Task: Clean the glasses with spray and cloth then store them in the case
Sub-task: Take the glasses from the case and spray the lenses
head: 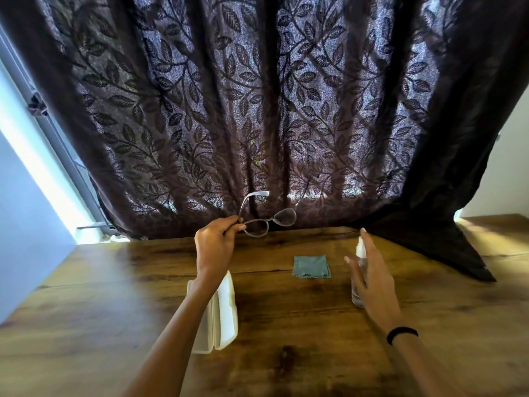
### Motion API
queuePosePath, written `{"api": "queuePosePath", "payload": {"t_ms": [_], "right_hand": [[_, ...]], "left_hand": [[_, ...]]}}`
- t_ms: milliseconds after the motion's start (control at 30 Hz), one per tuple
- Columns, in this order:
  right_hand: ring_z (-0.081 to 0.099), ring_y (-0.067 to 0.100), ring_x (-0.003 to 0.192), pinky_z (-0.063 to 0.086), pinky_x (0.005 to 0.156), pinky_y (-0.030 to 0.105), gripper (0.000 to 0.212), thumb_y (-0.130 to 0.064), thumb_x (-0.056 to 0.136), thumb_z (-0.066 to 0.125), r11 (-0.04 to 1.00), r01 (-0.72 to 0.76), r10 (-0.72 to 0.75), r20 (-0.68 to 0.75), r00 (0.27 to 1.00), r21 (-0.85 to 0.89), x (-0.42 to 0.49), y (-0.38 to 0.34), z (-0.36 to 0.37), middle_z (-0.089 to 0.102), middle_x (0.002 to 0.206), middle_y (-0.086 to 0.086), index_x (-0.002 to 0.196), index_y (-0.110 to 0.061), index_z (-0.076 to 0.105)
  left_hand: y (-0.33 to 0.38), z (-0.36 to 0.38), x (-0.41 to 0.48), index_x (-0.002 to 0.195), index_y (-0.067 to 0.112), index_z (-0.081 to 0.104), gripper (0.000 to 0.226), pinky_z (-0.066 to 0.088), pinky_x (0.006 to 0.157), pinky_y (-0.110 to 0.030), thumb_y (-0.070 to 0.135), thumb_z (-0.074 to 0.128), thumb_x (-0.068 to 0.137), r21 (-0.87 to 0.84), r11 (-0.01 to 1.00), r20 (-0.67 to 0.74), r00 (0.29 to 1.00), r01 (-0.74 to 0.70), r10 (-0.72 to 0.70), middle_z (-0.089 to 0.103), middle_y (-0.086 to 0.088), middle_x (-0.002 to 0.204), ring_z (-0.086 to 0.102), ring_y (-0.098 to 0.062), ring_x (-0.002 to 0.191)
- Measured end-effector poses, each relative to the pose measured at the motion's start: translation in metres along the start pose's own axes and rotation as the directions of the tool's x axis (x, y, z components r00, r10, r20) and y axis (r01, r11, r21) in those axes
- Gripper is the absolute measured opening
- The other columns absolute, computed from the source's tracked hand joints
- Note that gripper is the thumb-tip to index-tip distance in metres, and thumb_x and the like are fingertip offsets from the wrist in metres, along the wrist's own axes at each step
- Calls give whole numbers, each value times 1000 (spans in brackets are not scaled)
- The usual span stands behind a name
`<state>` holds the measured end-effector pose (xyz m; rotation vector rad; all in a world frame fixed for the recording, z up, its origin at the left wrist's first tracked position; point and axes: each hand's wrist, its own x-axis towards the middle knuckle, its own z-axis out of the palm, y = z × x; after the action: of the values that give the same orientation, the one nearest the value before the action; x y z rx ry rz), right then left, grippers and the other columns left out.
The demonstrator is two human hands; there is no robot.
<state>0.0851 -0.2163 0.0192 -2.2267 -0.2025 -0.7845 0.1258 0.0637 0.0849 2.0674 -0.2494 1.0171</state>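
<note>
Head view: only one camera here, looking down over my arms at the table.
Left hand: my left hand [216,243] is up off the table, thumb and fingers pinched on the glasses [270,223] at the near corner of the frame, by the hinge.
Glasses: they're in the air above the far edge of the table, lenses stretching out to the right of my fingers, both temples unfolded and pointing up toward the curtain.
Right hand: my right hand [372,270] has its fingers straight and spread, holding nothing, and sits well apart from the left. It's right up against the spray bottle [357,296]; honestly can't tell if it's touching.
Spray bottle: clear with a white nozzle, standing upright, partly hidden behind my fingers.
Cloth: the little blue-grey cloth [311,267] lies flat between my two hands, nearer the bottle.
Case: the white case [226,308] lies open under my left forearm, nearer to me than the glasses.
Wrist: black band [402,334] on my right wrist.
Surface: dark-grained wooden table [114,325].
Room: a dark brown curtain [257,110] with a leaf pattern hangs behind, its right end draped onto the tabletop. A bright window frame [57,133] shows at the left.
</note>
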Motion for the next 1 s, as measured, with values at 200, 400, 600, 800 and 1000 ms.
{"api": "queuePosePath", "payload": {"t_ms": [200, 400, 600, 800, 1000], "right_hand": [[46, 5, 53, 40, 43, 15, 55, -37, 91, 42, 983, 173, -178, 84, 980, 62, 17, -53, 18, 53, 111, -1, 141, -30, 19], [52, 7, 73, 45, 53, 15, 69, -21, 85, 61, 961, 273, -260, 208, 943, -38, 34, -88, 37, 54, 107, 2, 139, -33, 20], [60, 13, 70, 58, 61, 34, 68, -12, 84, 59, 970, 240, -224, 254, 941, -32, 48, -94, 44, 54, 113, 4, 136, -36, 21], [46, -1, 61, 52, 60, 22, 62, -11, 84, 59, 970, 241, -245, 127, 961, 46, 49, -93, 41, 57, 116, 2, 135, -29, 30], [42, 0, 47, 41, 43, 13, 58, -7, 85, 59, 986, 166, -167, 12, 986, 31, 59, -74, 25, 58, 115, 9, 135, -22, 34]], "left_hand": [[4, 3, -2, 88, -2, 72, 15, 55, 72, -27, -1, 72, 73, -5, 1000, -1, 1000, -15, 15, 73, -12, 84, 68, -16, 74], [7, 5, -3, 88, -3, 72, 15, 52, 72, -21, -2, 73, 73, -4, 999, 9, 999, -50, 50, 73, -13, 83, 68, -17, 73], [5, 3, -3, 89, -3, 72, 16, 49, 73, -16, -3, 73, 73, 20, 997, 13, 998, -69, 68, 73, -14, 84, 68, -17, 73], [5, 2, -4, 89, -3, 72, 16, 55, 70, -24, -2, 73, 72, 16, 996, 16, 996, -83, 83, 73, -13, 83, 68, -17, 73], [3, 0, -4, 89, -2, 71, 17, 52, 71, -18, -2, 73, 73, -3, 997, 8, 997, -72, 72, 73, -13, 83, 67, -15, 73]]}}
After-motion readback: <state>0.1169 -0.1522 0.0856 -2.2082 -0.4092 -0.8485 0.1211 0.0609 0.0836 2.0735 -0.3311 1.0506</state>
